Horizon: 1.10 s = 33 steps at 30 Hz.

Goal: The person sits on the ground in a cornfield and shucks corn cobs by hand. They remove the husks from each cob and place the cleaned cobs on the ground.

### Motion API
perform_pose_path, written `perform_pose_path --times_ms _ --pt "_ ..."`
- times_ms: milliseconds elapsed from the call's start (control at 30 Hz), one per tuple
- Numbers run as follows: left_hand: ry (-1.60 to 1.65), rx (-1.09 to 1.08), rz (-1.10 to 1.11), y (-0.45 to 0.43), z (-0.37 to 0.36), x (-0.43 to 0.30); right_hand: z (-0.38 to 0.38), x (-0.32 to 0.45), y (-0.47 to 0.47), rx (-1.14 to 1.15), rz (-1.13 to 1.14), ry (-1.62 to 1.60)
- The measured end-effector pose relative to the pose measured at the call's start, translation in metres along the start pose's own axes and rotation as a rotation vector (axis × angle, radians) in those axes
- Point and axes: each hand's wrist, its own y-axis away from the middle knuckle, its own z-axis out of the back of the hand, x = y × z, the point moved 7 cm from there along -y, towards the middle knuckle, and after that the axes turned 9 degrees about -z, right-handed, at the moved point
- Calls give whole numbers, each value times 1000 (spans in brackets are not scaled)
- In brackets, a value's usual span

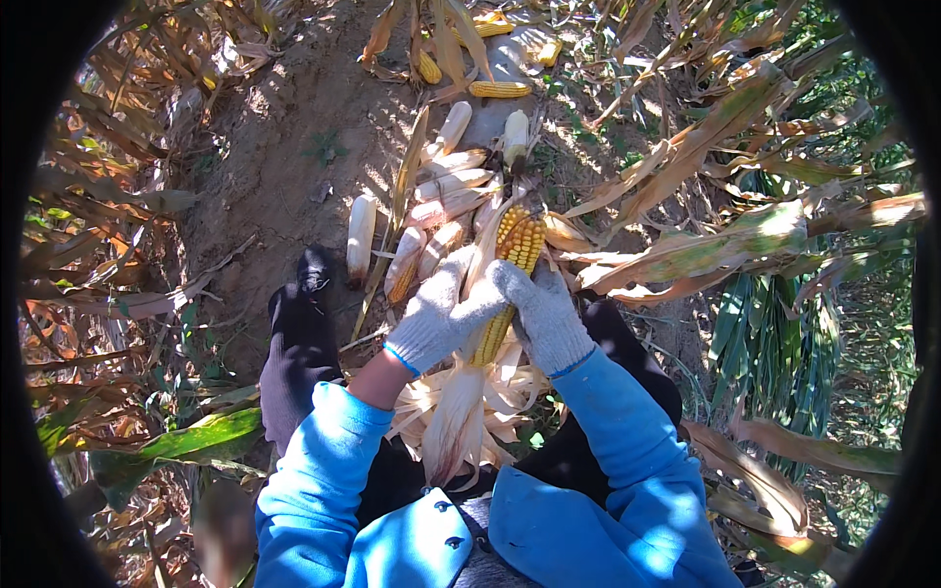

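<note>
Between my gloved hands is a yellow ear of corn point(520, 239), its kernels bare and its husk point(459, 426) folded down toward my lap. My left hand point(435, 312), in a grey knit glove with a blue cuff edge, grips the ear and a strip of pale husk on its left side. Gloved alike, my right hand point(548, 312) closes around the ear from the right, thumb across its front. My fingertips behind the ear are hidden. Just beyond lie several ears in husk point(448, 195), and one near my left hand shows some kernels point(401, 283).
Husked yellow ears point(500, 90) lie farther ahead on the bare soil point(265, 169). Dry corn stalks and leaves point(691, 154) crowd in from the right, others from the left point(110, 242). Loose husks point(507, 411) gather between my legs. My left shoe point(315, 268) rests on the soil.
</note>
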Motion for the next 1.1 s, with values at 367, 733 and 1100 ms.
perform_pose_path --times_ms 367,733,1100 --pt "-673 27 -544 13 -4 -7 -4 1 -3 42 53 53" --pt "-618 -54 -392 10 8 8 -3 4 -14 37 153 202" --pt "-97 -281 27 6 19 34 -7 -7 -18 116 91 290"
